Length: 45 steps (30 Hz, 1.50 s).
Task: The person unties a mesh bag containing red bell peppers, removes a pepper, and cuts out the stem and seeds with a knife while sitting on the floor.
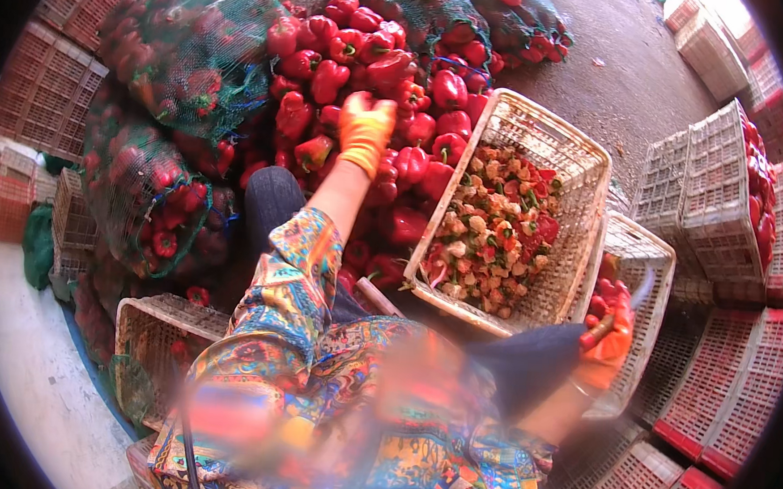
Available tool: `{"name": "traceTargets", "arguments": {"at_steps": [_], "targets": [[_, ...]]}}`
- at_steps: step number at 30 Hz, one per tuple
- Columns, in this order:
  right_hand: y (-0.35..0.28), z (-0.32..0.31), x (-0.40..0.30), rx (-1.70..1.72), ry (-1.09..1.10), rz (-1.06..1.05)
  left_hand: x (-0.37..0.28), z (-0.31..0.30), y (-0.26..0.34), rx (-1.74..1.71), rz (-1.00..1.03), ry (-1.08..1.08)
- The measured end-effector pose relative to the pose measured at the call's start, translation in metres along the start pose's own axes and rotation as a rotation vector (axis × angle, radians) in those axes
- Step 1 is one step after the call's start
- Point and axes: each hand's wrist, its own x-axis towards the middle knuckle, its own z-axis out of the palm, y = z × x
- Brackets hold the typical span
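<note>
My left hand [367, 133], in an orange-yellow glove, reaches onto a heap of red bell peppers [329, 81]; its fingertips are blurred, and whether they grip a pepper is unclear. My right hand [607, 338], in an orange glove, grips the handle of a knife [643, 291] whose blade points up and away. That hand is over a plastic crate [661, 288] with red peppers inside, right of my knee. Between the hands, a tilted, dirty white crate [597, 183] holds cut pepper cores [500, 231] with stems and seeds.
Green mesh sacks [188, 50] of red peppers lie left and beyond the heap. A crate [139, 310] stands at lower left. Stacked crates [717, 190], some filled with peppers, line the right side; more crates [44, 89] stand at upper left.
</note>
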Motion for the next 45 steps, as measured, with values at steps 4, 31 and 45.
{"name": "traceTargets", "arguments": {"at_steps": [4, 31, 45], "targets": [[0.034, 0.079, -0.009, -0.116, -0.239, 0.179, 0.082, -0.104, -0.083, 0.243, -0.258, 0.378], [0.08, 0.15, -0.058, -0.383, -0.257, 0.367, 0.109, -0.084, -0.069, 2.007, 0.584, -0.541], [0.119, 0.269, -0.041, -0.1, -0.592, -0.042, -0.067, -0.054, 0.062, -0.768, -0.442, -0.814]]}}
